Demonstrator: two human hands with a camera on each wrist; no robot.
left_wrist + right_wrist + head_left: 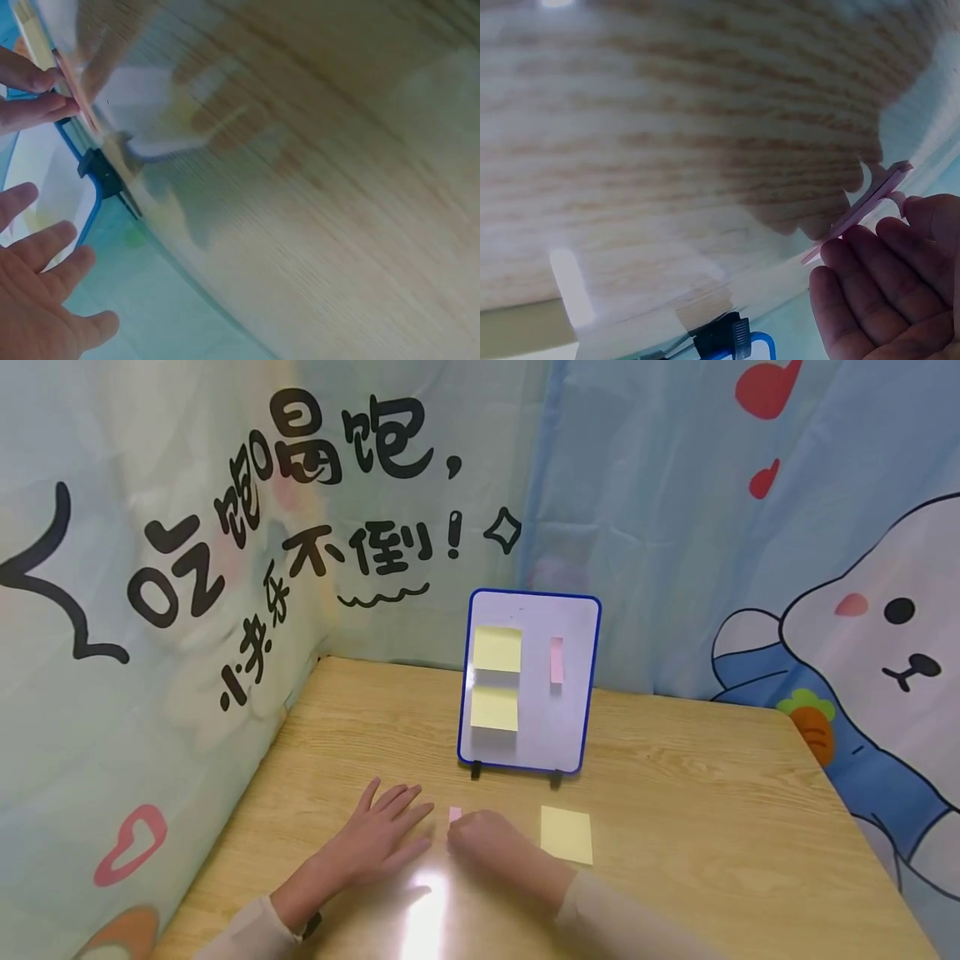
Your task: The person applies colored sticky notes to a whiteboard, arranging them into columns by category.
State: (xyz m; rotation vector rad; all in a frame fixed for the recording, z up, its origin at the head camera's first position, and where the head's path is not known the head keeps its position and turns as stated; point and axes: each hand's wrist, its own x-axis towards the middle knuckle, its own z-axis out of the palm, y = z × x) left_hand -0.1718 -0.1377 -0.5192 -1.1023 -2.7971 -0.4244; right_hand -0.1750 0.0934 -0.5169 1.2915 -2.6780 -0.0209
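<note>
My right hand (498, 847) is low over the table, thumb and forefinger at a narrow pad of pink sticky notes (455, 814). Seen from the right wrist, the pink pad (866, 202) lies on the tabletop, and the thumb and forefinger pinch a pink strip that curls up from it. The other fingers of that hand rest beside the pad. My left hand (378, 843) is to the left of the pad with its fingers spread and holds nothing. Right of the right hand lies a square yellow sticky pad (566, 835).
A small blue-edged whiteboard (536, 718) stands on black feet (476, 770) behind the hands. It bears an upper yellow note (497, 649), a lower yellow note (495, 708) and a pink strip (557, 660). A printed curtain (622, 527) borders the wooden table (712, 827).
</note>
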